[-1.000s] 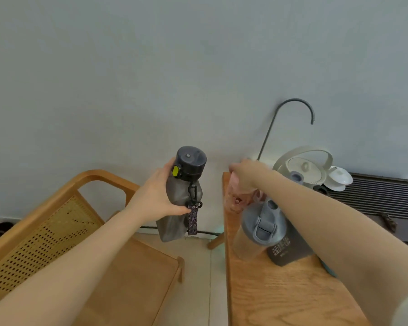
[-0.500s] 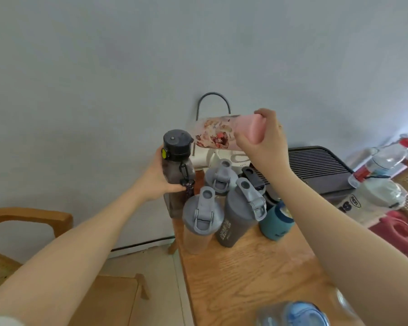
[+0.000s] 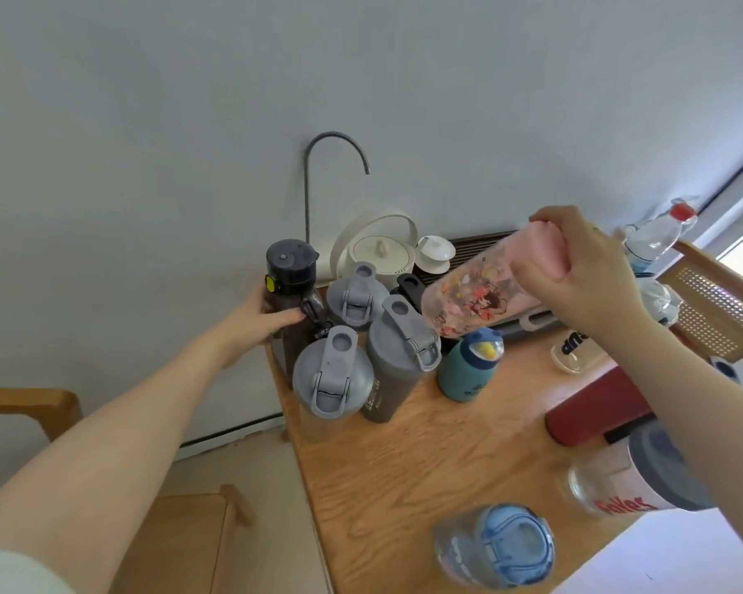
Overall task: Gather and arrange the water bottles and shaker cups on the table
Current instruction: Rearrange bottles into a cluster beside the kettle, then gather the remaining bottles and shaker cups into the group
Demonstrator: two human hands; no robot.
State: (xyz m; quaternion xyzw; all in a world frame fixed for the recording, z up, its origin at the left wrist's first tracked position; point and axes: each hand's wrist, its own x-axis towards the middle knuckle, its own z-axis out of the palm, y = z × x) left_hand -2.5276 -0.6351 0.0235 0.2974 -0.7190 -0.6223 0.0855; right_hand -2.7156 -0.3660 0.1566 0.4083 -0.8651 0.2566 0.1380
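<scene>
My left hand (image 3: 263,315) grips a dark grey bottle (image 3: 291,285) with a black lid, standing at the far left corner of the wooden table (image 3: 387,478). My right hand (image 3: 584,267) holds a pink-capped bottle (image 3: 477,295) with a printed picture, tilted on its side in the air above the group. Three grey shaker cups stand together beside the dark bottle: one in front (image 3: 331,375), one behind (image 3: 357,295), a darker one (image 3: 397,358) to the right. A teal penguin bottle (image 3: 468,366) stands next to them.
A blue-lidded clear bottle (image 3: 496,546) stands at the near table edge. A clear cup with red lettering (image 3: 618,486), a red box (image 3: 593,405), a white kettle (image 3: 378,250), a curved tap (image 3: 335,165) and a plastic water bottle (image 3: 657,237) lie to the right and back. A wooden chair (image 3: 26,405) is at the left.
The view has swung right and down over the table. My left hand has set the dark bottle down at the table corner. My right hand carried the pink bottle rightward, tilted.
</scene>
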